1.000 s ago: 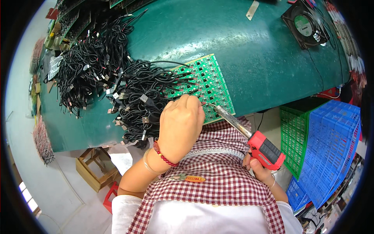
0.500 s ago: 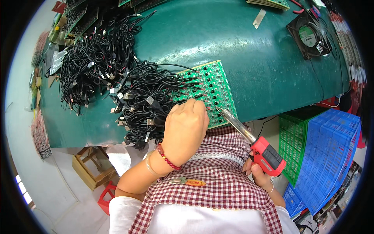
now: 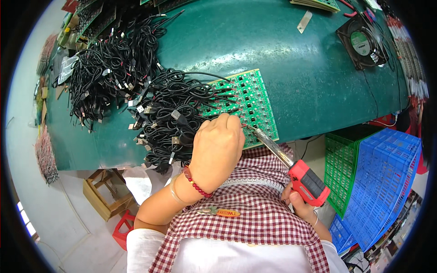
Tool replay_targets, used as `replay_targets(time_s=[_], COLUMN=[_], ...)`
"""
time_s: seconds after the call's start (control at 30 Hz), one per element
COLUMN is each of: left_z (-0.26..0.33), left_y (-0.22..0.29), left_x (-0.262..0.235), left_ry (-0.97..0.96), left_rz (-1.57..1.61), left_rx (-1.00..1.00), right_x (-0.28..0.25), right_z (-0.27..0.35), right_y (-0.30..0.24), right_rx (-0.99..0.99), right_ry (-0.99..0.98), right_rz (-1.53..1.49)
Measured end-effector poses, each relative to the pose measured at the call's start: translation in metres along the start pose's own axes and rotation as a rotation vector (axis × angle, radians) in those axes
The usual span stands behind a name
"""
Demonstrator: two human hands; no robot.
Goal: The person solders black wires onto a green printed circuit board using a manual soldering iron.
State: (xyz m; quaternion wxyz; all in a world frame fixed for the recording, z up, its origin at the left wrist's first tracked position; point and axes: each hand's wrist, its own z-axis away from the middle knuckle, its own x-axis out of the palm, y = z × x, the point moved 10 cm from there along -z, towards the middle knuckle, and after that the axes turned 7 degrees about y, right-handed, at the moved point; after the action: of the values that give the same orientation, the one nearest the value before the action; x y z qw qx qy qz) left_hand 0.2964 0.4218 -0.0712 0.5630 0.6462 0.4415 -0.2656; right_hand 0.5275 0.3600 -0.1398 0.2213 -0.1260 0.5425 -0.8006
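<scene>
A green circuit board panel (image 3: 259, 102) lies at the table's near edge, its rows filled with small black parts. Black USB cables (image 3: 154, 120) are heaped over its left side, several with thin red wire ends on the board. My left hand (image 3: 218, 141) is pinched at the panel's near part; a red wire end pokes out past the fingers, while the cable behind it is mostly hidden by the hand. In my right hand (image 3: 300, 204) is a red-and-black soldering iron (image 3: 312, 184). Its tip meets the board right beside that wire end.
Another big heap of black cables (image 3: 114, 73) covers the table's left. A fan (image 3: 362, 43) stands at the far right, and a small metal strip (image 3: 304, 22) lies farther back. Green (image 3: 339, 173) and blue crates (image 3: 387, 168) are stacked right of my right hand.
The soldering iron has shifted slightly left, bringing its tip closer to my left fingertips and the red wire. My left hand stays almost where it was.
</scene>
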Motion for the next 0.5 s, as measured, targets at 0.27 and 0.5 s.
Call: replay_targets(time_s=[0.27,0.5], left_z=[-0.0003,-0.0002], left_y=[-0.0005,-0.0008], left_x=[-0.0015,-0.0005], left_ry=[0.002,0.004], left_rz=[0.003,-0.002], left_rx=[0.001,0.004], right_x=[-0.01,-0.0093], right_z=[0.004,0.0041], right_y=[-0.0088,-0.0026], right_rx=[0.033,0.037], right_ry=[0.097,0.101], right_rz=[-0.225,-0.189])
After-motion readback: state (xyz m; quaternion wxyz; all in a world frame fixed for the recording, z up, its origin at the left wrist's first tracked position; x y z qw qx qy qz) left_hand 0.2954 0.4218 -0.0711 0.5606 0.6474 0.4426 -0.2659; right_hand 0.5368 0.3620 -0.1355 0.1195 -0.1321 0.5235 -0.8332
